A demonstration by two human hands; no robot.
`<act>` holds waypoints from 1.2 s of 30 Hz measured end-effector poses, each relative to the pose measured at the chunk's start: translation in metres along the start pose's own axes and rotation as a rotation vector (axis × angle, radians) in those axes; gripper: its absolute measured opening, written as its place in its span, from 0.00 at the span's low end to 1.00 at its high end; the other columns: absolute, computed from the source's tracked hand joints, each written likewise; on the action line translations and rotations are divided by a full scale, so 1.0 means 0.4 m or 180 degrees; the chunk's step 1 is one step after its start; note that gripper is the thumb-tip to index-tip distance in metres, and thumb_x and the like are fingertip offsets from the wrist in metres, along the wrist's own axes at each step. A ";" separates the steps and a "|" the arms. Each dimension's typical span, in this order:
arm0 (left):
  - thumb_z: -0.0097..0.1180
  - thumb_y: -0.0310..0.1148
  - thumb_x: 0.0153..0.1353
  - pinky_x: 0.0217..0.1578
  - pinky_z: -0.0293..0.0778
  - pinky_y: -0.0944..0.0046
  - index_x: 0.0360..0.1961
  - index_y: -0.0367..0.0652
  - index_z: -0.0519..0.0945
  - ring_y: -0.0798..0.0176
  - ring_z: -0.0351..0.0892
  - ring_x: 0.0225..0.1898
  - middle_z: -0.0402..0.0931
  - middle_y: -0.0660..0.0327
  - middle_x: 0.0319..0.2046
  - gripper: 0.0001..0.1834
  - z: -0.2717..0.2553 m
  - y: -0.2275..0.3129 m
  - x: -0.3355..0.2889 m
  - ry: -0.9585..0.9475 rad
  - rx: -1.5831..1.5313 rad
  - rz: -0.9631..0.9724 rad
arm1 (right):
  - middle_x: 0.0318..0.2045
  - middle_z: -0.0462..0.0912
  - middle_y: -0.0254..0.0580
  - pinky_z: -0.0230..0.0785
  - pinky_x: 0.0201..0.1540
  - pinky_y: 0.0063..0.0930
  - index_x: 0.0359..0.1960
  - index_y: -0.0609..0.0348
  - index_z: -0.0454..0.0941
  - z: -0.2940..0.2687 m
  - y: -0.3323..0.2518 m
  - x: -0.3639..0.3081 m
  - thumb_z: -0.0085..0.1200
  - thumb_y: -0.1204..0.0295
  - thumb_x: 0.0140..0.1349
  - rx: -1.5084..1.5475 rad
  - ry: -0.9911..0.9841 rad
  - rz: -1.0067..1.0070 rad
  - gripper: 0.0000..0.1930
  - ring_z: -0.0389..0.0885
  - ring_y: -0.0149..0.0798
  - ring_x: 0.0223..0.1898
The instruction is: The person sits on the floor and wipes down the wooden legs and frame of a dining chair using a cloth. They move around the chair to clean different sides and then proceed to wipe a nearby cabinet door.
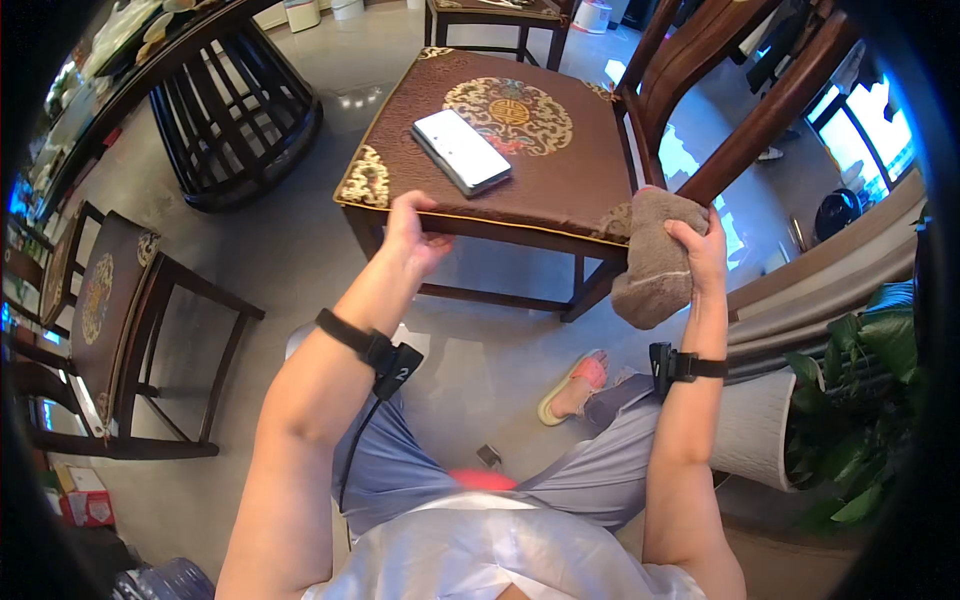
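A dark wooden chair (560, 190) with a brown brocade seat cushion, gold piping and a round medallion stands in front of me. At the seat's front left edge, my left hand (412, 238) is closed around the rim, fingers above and below it. My right hand (705, 248) grips a folded grey-brown cloth (655, 265), pressed near the seat's right corner by the foot of the back post; the cloth hides that corner. On the cushion lies a white, flat rectangular device (462, 150) with dark sides.
Another chair (125, 300) stands at left, near a table with a black slatted base (240, 120). A potted plant (860, 400) in a white pot (755, 430) and curtains are close on my right. A small dark object (488, 456) lies on the floor between my legs.
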State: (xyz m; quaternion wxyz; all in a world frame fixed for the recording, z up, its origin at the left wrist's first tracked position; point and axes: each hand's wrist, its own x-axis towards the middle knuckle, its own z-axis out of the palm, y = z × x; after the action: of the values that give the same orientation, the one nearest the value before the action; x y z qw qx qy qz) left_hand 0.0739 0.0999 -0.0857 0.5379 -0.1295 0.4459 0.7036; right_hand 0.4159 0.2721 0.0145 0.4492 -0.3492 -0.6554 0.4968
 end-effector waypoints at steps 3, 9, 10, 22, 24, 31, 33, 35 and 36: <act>0.56 0.41 0.42 0.50 0.67 0.48 0.42 0.40 0.73 0.48 0.69 0.44 0.71 0.47 0.43 0.25 -0.002 0.036 -0.037 -0.0049 -0.0229 0.0342 | 0.41 0.81 0.41 0.75 0.47 0.29 0.53 0.64 0.70 0.003 -0.036 -0.027 0.65 0.78 0.45 -0.0104 -0.0234 -0.0079 0.30 0.81 0.35 0.40; 0.53 0.44 0.49 0.52 0.70 0.48 0.48 0.38 0.72 0.50 0.72 0.44 0.71 0.50 0.43 0.27 -0.028 0.150 -0.080 0.0326 -0.0840 0.0771 | 0.46 0.78 0.42 0.73 0.50 0.31 0.58 0.62 0.65 0.086 -0.084 -0.121 0.67 0.76 0.43 0.0238 -0.1007 -0.0211 0.37 0.78 0.34 0.47; 0.53 0.45 0.50 0.57 0.65 0.45 0.52 0.35 0.69 0.48 0.70 0.50 0.69 0.49 0.48 0.31 -0.043 0.163 -0.086 0.0193 -0.0819 0.0963 | 0.48 0.76 0.42 0.72 0.51 0.33 0.59 0.60 0.63 0.111 -0.076 -0.141 0.69 0.75 0.41 0.0300 -0.1046 -0.0370 0.39 0.77 0.35 0.49; 0.51 0.55 0.53 0.66 0.54 0.39 0.64 0.31 0.61 0.45 0.58 0.67 0.59 0.44 0.66 0.45 -0.328 0.322 -0.086 -0.0237 -0.1441 0.1223 | 0.45 0.69 0.52 0.65 0.55 0.37 0.54 0.63 0.65 0.433 -0.228 -0.366 0.69 0.71 0.41 0.0079 -0.1894 -0.1213 0.36 0.71 0.53 0.50; 0.50 0.55 0.56 0.66 0.52 0.41 0.65 0.32 0.61 0.47 0.56 0.68 0.59 0.46 0.67 0.43 -0.335 0.331 -0.108 -0.0419 -0.1467 0.1216 | 0.46 0.67 0.54 0.67 0.52 0.40 0.56 0.64 0.63 0.474 -0.232 -0.388 0.68 0.70 0.42 0.0203 -0.2035 -0.1263 0.37 0.71 0.56 0.49; 0.47 0.52 0.63 0.69 0.43 0.50 0.68 0.37 0.60 0.54 0.50 0.71 0.57 0.53 0.69 0.39 -0.235 0.329 -0.187 0.0268 -0.0756 0.2435 | 0.55 0.65 0.56 0.61 0.62 0.37 0.63 0.63 0.57 0.458 -0.255 -0.373 0.67 0.72 0.45 0.0145 -0.2803 -0.1211 0.42 0.66 0.54 0.60; 0.46 0.52 0.66 0.69 0.40 0.52 0.69 0.38 0.60 0.56 0.48 0.72 0.56 0.55 0.70 0.37 -0.204 0.308 -0.248 0.0744 -0.0306 0.3213 | 0.62 0.63 0.57 0.56 0.67 0.35 0.67 0.63 0.53 0.428 -0.251 -0.340 0.67 0.74 0.45 0.0110 -0.3107 -0.1433 0.47 0.62 0.52 0.66; 0.45 0.51 0.68 0.70 0.38 0.55 0.70 0.39 0.59 0.58 0.46 0.73 0.56 0.57 0.70 0.36 -0.182 0.267 -0.331 0.0834 0.0049 0.4023 | 0.68 0.58 0.54 0.51 0.70 0.35 0.72 0.62 0.46 0.381 -0.270 -0.330 0.66 0.75 0.45 0.0221 -0.3111 -0.1234 0.52 0.56 0.47 0.70; 0.44 0.50 0.69 0.69 0.45 0.55 0.67 0.40 0.62 0.58 0.52 0.71 0.60 0.56 0.67 0.33 -0.177 0.242 -0.383 0.0776 0.0247 0.4433 | 0.68 0.57 0.53 0.50 0.71 0.35 0.72 0.63 0.45 0.359 -0.283 -0.326 0.66 0.75 0.45 0.0243 -0.2738 -0.1390 0.53 0.56 0.47 0.70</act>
State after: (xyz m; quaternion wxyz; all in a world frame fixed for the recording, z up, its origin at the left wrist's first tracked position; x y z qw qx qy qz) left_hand 0.0279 -0.0551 0.0228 -0.0867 0.1271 0.5069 0.8482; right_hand 0.3264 0.0760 0.0772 0.2438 0.0503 -0.8210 0.5138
